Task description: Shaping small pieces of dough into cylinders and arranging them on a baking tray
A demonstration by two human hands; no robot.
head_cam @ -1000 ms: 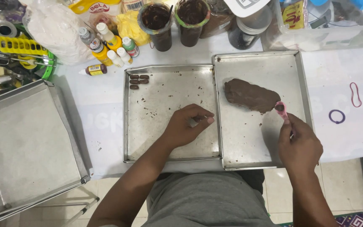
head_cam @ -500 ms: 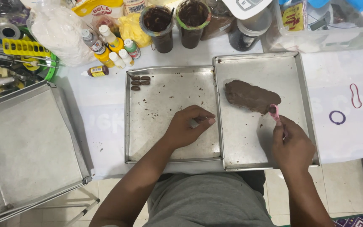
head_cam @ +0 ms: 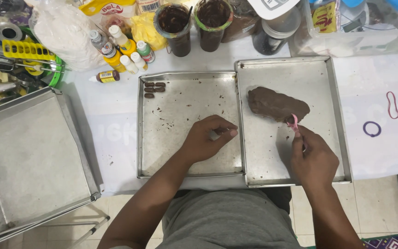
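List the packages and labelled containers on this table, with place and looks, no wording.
Yellow packet: back edge, left of centre, red and white print.
Small bottles: clustered behind the left baking tray, white caps, coloured labels.
Brown bottle: lying beside them, yellow label.
Clear tub: back right, yellow label inside.

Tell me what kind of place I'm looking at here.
Likely a home baking or sweet-making table: metal trays, a slab of brown dough that the right hand works with a pink tool, plus colouring bottles and chocolate-smeared cups.
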